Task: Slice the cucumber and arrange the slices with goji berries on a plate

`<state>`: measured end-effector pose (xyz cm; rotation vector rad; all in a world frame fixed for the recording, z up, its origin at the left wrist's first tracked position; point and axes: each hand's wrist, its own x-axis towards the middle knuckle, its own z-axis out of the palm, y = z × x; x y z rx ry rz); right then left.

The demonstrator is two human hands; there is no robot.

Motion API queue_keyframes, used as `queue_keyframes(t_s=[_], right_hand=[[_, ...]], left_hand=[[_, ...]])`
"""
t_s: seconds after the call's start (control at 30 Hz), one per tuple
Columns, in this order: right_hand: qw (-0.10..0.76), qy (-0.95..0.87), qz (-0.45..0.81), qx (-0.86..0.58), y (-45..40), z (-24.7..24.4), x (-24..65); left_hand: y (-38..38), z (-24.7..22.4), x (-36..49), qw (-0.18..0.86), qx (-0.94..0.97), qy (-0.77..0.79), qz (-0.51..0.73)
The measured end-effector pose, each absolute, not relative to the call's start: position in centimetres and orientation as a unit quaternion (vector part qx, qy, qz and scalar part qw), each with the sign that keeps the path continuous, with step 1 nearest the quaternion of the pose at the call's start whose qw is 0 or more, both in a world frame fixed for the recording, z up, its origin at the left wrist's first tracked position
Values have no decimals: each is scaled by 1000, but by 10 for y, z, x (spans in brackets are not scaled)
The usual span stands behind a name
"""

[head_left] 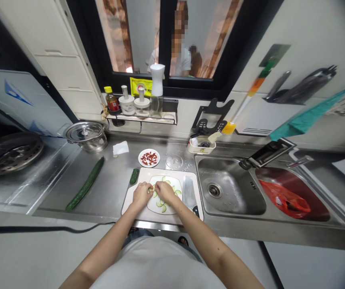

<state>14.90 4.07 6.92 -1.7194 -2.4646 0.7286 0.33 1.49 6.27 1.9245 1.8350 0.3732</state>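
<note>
Both my hands meet over a white square plate [152, 207] with several cucumber slices [161, 206] spread around it. My left hand [142, 194], its fingers pinched, is at the plate's left side with a bit of pale green cucumber at its fingertips. Close beside it, my right hand [164, 191] is also pinched, and what lies between its fingertips is hidden. The plate rests on a light cutting board [128, 204]. A cleaver [188, 190] lies along the board's right side, black handle toward me. At the upper left of the board is a cut cucumber piece [134, 176].
A whole cucumber [85, 184] lies on the counter to the left, below a lidded steel pot [86, 135]. Behind the board sit a small plate of red pieces [149, 158] and a white tissue [121, 147]. To the right is a sink [231, 204] with a red bag [285, 199].
</note>
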Motion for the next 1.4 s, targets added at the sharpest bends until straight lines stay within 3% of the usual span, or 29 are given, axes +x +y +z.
queue_keyframes(t_s=[0.83, 1.4], right_hand=[[14, -779, 180, -600, 33, 78, 155], [-41, -776, 194, -599, 22, 73, 153]], left_hand=[[1, 63, -4, 131, 767, 610, 148], [-3, 59, -3, 112, 826, 548, 70]])
